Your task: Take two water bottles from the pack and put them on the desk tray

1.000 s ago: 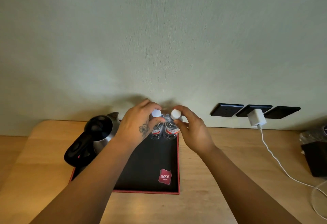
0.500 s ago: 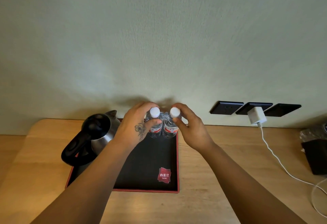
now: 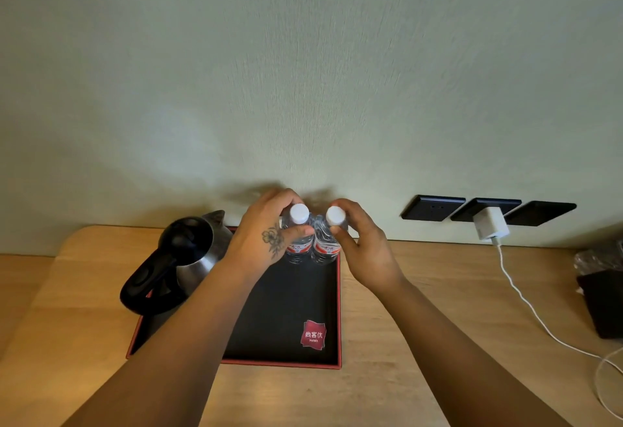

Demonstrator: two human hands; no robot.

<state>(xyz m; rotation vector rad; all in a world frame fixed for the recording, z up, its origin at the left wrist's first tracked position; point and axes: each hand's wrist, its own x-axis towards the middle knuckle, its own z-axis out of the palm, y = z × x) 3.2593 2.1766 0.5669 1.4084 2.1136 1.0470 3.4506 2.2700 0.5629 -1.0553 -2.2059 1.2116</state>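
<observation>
Left hand (image 3: 266, 241) and right hand (image 3: 365, 247) each grip an upright bottle (touching) at the tray's (image 3: 286, 305) far edge.

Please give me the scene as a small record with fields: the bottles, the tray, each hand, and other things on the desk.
bottles: left bottle and right bottle, upright, side by side, at the tray's far end
tray: black tray, red rim
left hand: left hand grips left bottle
right hand: right hand grips right bottle
other: kettle on tray's left; charger plugged in
</observation>
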